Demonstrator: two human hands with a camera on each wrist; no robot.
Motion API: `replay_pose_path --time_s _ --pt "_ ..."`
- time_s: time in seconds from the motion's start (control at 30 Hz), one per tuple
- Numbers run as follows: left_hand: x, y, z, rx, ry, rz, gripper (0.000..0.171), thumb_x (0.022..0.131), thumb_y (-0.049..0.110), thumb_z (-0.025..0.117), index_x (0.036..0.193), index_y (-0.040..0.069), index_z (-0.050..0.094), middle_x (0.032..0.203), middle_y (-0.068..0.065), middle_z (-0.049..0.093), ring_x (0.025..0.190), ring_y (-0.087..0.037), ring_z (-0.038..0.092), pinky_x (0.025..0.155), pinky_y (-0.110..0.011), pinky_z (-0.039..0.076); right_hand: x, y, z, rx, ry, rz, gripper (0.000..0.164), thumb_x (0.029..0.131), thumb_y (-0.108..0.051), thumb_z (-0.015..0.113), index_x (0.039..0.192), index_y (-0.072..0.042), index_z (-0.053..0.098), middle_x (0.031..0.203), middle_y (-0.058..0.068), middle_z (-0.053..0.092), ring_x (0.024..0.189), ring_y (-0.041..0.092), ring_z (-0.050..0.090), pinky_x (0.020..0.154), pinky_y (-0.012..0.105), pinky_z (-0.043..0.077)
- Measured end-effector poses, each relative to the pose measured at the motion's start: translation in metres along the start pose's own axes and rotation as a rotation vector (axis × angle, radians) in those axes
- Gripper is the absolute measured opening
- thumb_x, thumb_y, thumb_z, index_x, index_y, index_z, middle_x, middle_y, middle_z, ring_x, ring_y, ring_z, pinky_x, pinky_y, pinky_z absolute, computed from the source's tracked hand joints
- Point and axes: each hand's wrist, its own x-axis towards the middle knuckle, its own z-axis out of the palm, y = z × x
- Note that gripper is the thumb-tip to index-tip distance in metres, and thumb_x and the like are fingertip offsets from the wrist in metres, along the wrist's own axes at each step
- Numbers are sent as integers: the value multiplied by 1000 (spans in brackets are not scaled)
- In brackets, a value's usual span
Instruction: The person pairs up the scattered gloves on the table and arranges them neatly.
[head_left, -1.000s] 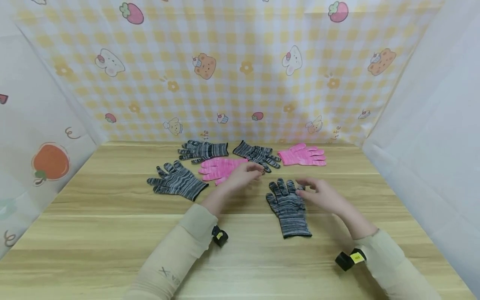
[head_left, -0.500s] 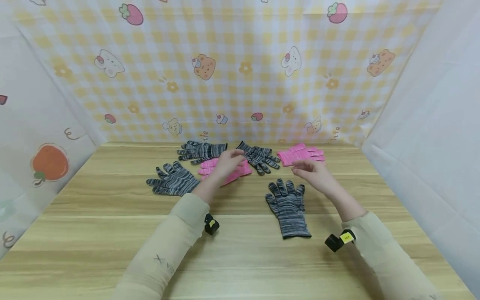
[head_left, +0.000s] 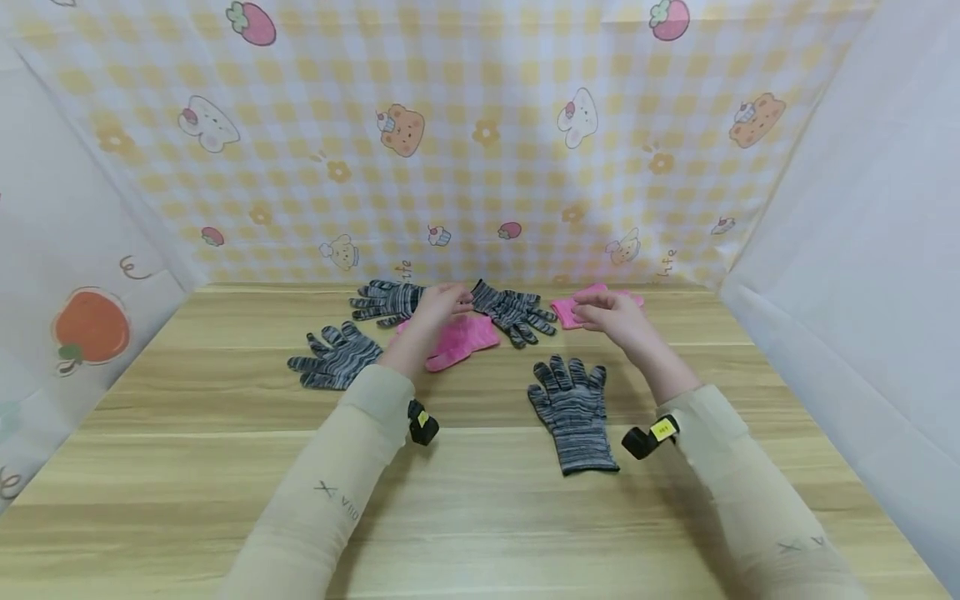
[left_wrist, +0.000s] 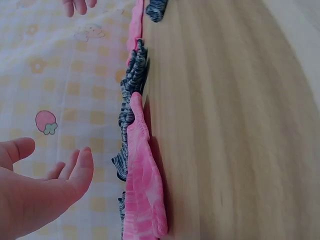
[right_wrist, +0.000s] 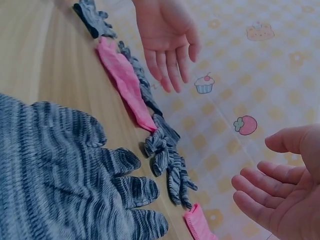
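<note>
My left hand (head_left: 438, 310) hovers over the pink glove (head_left: 467, 335) and overlaps the back-left grey-and-black striped glove (head_left: 386, 302). In the left wrist view its fingers are loosely bent, with nothing between them and the thumb. My right hand (head_left: 617, 323) is over the back-right pink glove (head_left: 566, 313), partly hiding it. The right wrist view shows this hand with relaxed fingers, holding nothing. Between the hands lies another striped glove (head_left: 513, 312). A striped glove (head_left: 576, 417) lies palm-flat nearer me, its fingers pointing away.
One more striped glove (head_left: 337, 357) lies at the left, partly behind my left forearm. The wooden table (head_left: 480, 517) meets a yellow checked cloth (head_left: 480, 183) at the back. White cloth walls (head_left: 862, 250) stand on both sides.
My right hand has moved away from the near striped glove, forward to the back-right pink glove. My left hand has moved left and back. The gloves keep their places.
</note>
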Motion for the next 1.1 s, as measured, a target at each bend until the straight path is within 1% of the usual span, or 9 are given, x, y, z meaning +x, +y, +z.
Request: replay_pose_path --time_s 0.13,0.27,0.37,0.43,0.53,0.7,0.87,0.97,1.1 --pt "6 3 1 -103 -14 -64 49 102 12 44 146 -5 30 144 -24 39 130 -33 42 107 -37 34 10 -3 2 61 4 38 47 98 -15 54 138 7 41 136 26 46 120 39 49 101 43 41" --pt "8 4 0 -207 -32 -100 50 103 14 43 147 -3 28 148 -25 32 134 -33 36 110 -38 30 20 -3 5 105 8 73 49 100 -14 51 141 9 36 139 27 42 124 39 45 102 43 40" --pt "12 2 0 -275 -26 -124 52 101 15 46 148 -1 27 150 -26 28 136 -34 32 110 -39 29 27 -2 8 146 7 97 50 100 -12 48 142 10 33 142 28 39 127 39 43 103 44 39" --pt "14 0 -1 -321 -8 -143 54 100 14 48 148 0 27 150 -27 25 137 -35 30 110 -40 29 33 -1 11 175 7 111 51 100 -13 48 143 9 32 143 28 37 128 39 41 104 46 38" --pt "19 -2 -3 -393 9 -165 57 99 14 50 149 1 25 151 -27 22 138 -36 27 111 -40 28 40 1 15 251 6 135 53 101 -14 48 144 9 29 144 29 35 130 39 39 105 48 35" --pt "24 -5 -5 -450 9 -190 62 99 15 51 151 4 20 153 -26 19 138 -37 27 110 -40 29 50 3 22 421 13 166 56 101 -10 44 146 11 19 148 30 27 134 39 33 106 50 33" --pt "27 -6 -4 -518 10 -218 68 99 16 50 152 3 10 153 -26 16 138 -37 25 111 -40 28 56 3 28 568 2 204 59 102 -12 44 149 7 13 152 27 19 138 38 24 108 48 31" --pt "28 -6 -3 -551 22 -244 72 99 16 51 152 1 5 152 -27 17 138 -37 24 111 -40 26 58 3 32 588 -15 225 61 102 -14 44 150 3 10 154 25 14 140 37 19 109 47 30" --pt "30 -5 -2 -589 36 -271 74 97 16 53 152 1 5 153 -26 17 139 -36 24 111 -40 26 62 4 34 597 -10 236 65 101 -17 48 151 1 10 156 22 10 141 36 17 109 46 30"
